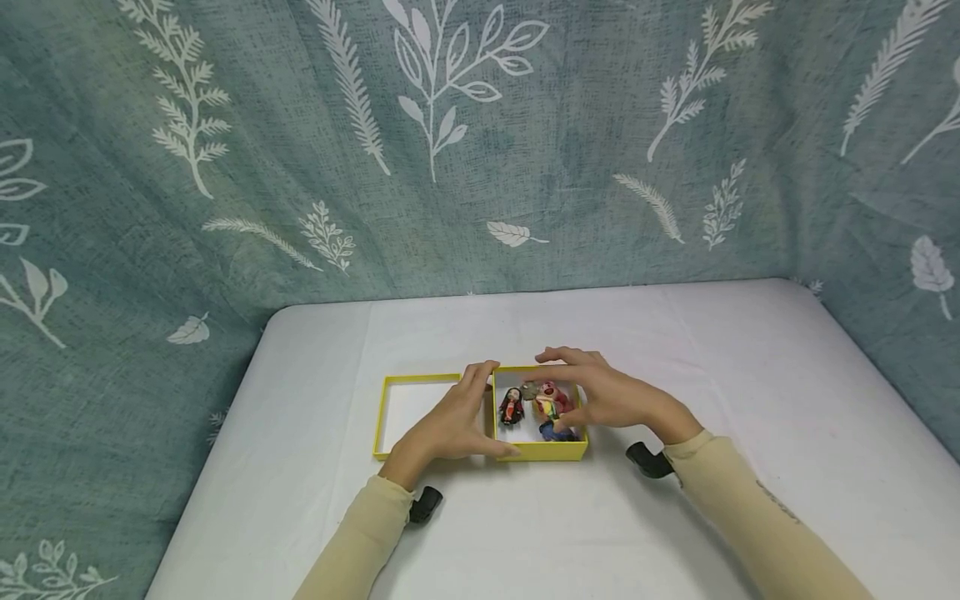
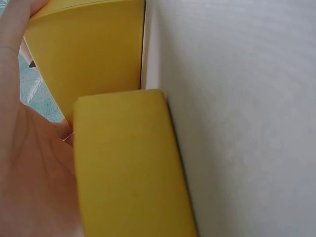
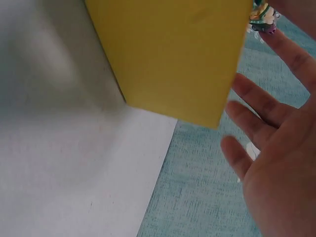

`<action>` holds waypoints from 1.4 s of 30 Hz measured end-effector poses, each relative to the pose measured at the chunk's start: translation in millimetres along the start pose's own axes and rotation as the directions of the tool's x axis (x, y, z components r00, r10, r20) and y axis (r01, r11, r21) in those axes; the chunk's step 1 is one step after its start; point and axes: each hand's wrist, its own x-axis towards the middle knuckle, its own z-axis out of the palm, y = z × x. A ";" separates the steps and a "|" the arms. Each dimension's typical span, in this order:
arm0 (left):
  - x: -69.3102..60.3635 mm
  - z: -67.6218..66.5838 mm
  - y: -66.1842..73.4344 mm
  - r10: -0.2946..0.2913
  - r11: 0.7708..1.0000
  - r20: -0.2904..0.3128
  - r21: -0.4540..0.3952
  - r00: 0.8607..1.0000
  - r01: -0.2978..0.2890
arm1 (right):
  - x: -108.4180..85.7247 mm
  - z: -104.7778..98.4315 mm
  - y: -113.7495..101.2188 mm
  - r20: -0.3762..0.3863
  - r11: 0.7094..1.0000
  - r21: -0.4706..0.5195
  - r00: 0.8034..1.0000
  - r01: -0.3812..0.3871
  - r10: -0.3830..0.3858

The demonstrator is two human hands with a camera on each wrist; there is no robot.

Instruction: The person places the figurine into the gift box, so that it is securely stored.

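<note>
A yellow box (image 1: pixel 540 451) with a white inside stands on the table and holds several small figurines. Among them are a dark-haired figurine in red and black (image 1: pixel 512 407), a pink bear-like one (image 1: pixel 551 390) and a blue piece (image 1: pixel 557 432). My left hand (image 1: pixel 453 421) grips the box's left end, thumb at the front wall and fingers at the back. Over the right half is my right hand (image 1: pixel 600 392), thumb and index finger pinching a small multicoloured figurine (image 3: pixel 262 16) above the rim; its other fingers are spread. That figurine's details are partly hidden.
A shallow yellow-rimmed white lid (image 1: pixel 381 417) lies directly left of the box, partly under my left hand and forearm. White cloth covers the table (image 1: pixel 525 533). A green leaf-patterned curtain (image 1: pixel 480 208) hangs behind and at both sides.
</note>
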 end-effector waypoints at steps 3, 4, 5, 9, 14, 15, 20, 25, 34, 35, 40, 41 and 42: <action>-0.2 -0.5 1.1 -0.001 1.000 0.005 -0.002 1.000 0.001 | 4.8 3.9 -0.7 -0.003 1.000 -0.014 1.000 0.005 -0.005; -0.2 -0.5 1.3 -0.001 1.000 0.006 -0.003 1.000 0.001 | 6.4 4.9 -1.0 -0.003 1.000 -0.020 1.000 0.007 -0.007; -0.2 -0.6 1.7 0.001 1.000 0.006 -0.006 1.000 -0.001 | 7.8 5.6 -1.4 -0.001 1.000 -0.024 1.000 0.010 -0.010; -0.3 -0.5 2.1 0.007 1.000 0.005 -0.010 1.000 -0.007 | 12.3 7.7 -1.9 0.016 1.000 -0.026 1.000 0.005 -0.005; -0.7 -0.5 2.1 0.004 1.000 0.006 -0.006 1.000 -0.004 | 16.2 12.9 0.4 0.049 1.000 -0.016 0.999 0.018 -0.017; -0.7 -0.5 2.1 0.002 1.000 0.006 -0.005 1.000 -0.002 | 17.0 14.0 0.8 0.054 1.000 -0.010 0.998 0.019 -0.019; -0.8 -0.3 2.5 0.006 1.000 0.002 0.004 1.000 -0.006 | 20.7 18.8 1.8 0.092 1.000 -0.024 0.996 0.013 -0.011; -0.6 0.4 2.7 0.014 1.000 -0.002 0.001 1.000 -0.014 | 23.6 18.4 -2.8 0.127 0.998 -0.052 0.992 0.018 -0.011; 0.5 -0.5 2.8 0.027 1.000 -0.003 -0.005 1.000 -0.027 | 26.7 15.5 -9.5 0.166 0.993 -0.105 0.985 0.052 -0.034; 0.6 -0.7 2.6 0.028 1.000 -0.004 -0.005 1.000 -0.028 | 26.9 15.4 -9.6 0.167 0.993 -0.104 0.985 0.054 -0.036; 0.1 -1.1 1.9 0.027 1.000 -0.001 -0.010 1.000 -0.027 | 27.9 16.7 -10.0 0.167 0.992 -0.104 0.985 0.066 -0.048; -0.2 -1.3 1.9 0.024 1.000 0.000 -0.009 1.000 -0.024 | 28.0 16.9 -10.1 0.166 0.992 -0.104 0.985 0.070 -0.052; -0.4 -1.4 1.8 0.022 1.000 0.000 -0.008 1.000 -0.022 | 28.3 17.2 -10.1 0.166 0.992 -0.107 0.985 0.073 -0.054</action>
